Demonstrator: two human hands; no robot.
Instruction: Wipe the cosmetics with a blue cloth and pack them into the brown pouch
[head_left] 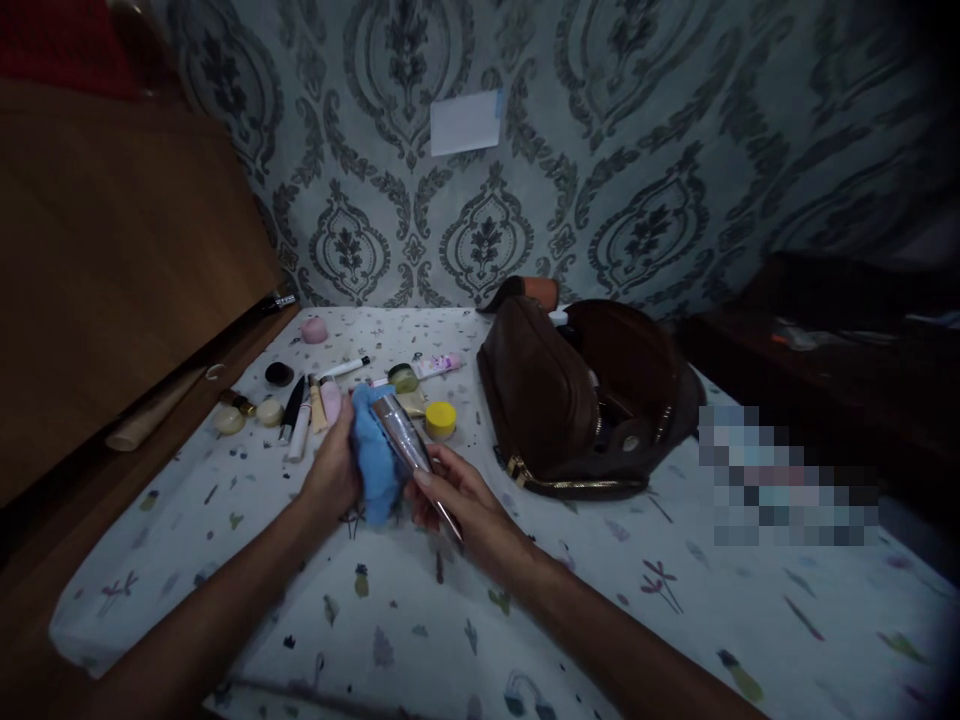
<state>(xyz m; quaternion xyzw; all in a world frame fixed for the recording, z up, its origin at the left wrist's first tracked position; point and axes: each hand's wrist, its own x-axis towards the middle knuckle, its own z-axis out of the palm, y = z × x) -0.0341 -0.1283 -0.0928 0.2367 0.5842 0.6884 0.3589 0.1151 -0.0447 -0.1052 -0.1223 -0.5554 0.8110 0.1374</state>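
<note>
My left hand (334,468) is closed on a bunched blue cloth (375,455), pressing it against a silvery cosmetic tube (405,440). My right hand (457,495) grips the lower end of that tube, which slants up to the left. Both hands hover over a white patterned sheet (570,590). Just beyond them lie small cosmetics: a yellow-lidded jar (440,419), a green-lidded jar (403,378), a pink tube (439,365), a white pen (345,368) and several sticks and bottles (300,415).
A brown zip bag (577,400) lies open to the right of the hands. A pink round item (314,329) sits near the patterned wall. A wooden board (112,270) flanks the left. Dark furniture (832,340) stands at the right.
</note>
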